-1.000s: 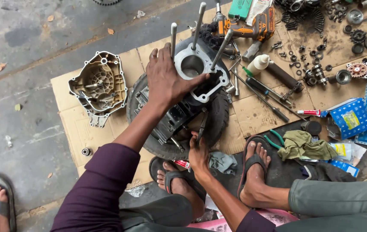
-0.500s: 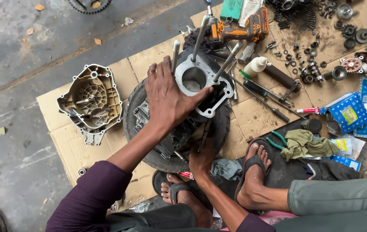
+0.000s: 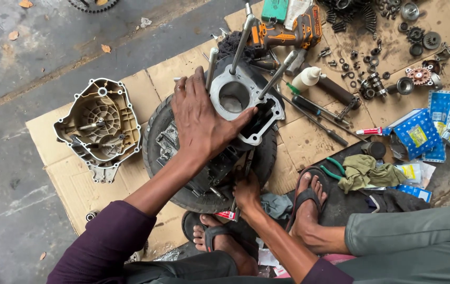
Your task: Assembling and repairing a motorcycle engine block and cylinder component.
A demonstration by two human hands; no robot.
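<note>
Seen from above, a person sits on the floor with an engine resting inside an old tyre laid flat on cardboard. Take the tyre as the landmark. A pale metal cylinder block sits on top of the engine at the far side of the tyre, threaded onto four long studs that stick up through its corners. The left hand lies flat and spread over the near-left edge of that block, fingers open, pressing rather than clasping anything. The right hand is at the near rim of the tyre, curled around a slim tool; how tightly it closes cannot be told. Left of the tyre lies a ribbed engine cover. Beyond the tyre sits an orange drill, and to its right are a white bottle, loose gears and blue packets. The block looks heavy, rigid and probably oily, with a thin gasket face that would chip; it would best be held by its two opposite flat sides and kept level on the studs.
</note>
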